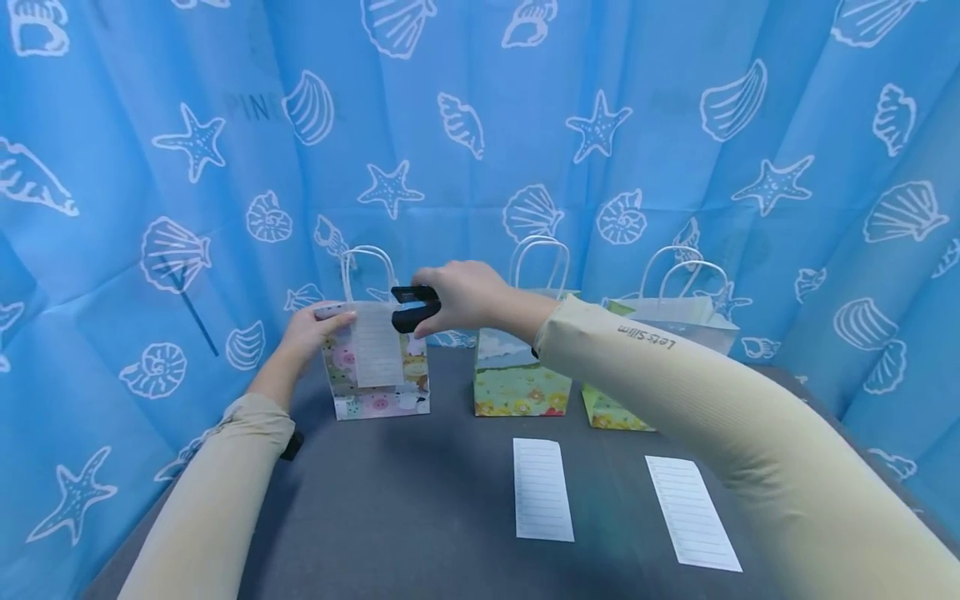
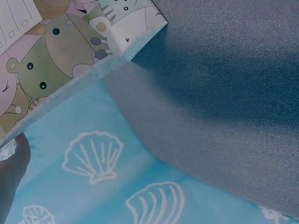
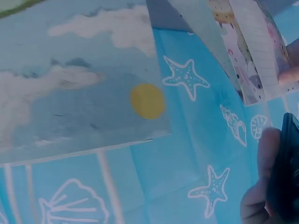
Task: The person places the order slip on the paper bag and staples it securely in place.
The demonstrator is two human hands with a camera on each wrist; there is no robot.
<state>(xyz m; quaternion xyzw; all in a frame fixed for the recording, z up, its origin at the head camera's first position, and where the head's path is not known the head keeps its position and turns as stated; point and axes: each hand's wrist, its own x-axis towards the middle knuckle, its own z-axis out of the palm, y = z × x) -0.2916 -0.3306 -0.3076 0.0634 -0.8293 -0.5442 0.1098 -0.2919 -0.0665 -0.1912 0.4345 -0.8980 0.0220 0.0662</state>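
Observation:
On the left of the table, a paper gift bag with a cartoon-animal print stands upright on its base, its white handles up. A printed paper slip lies flat against its front, up to the top edge. My left hand pinches the slip and the bag's top left edge, thumb in front. In my right hand I grip a black stapler, its jaws pointing left, beside the slip's upper right. The right wrist view shows the stapler at the right edge, below the animal bag.
A green landscape-print bag stands mid-table; another green bag is right of it, partly behind my right sleeve. Two lined slips, a nearer-centre slip and a right slip, lie on the grey table. A blue seashell curtain hangs behind.

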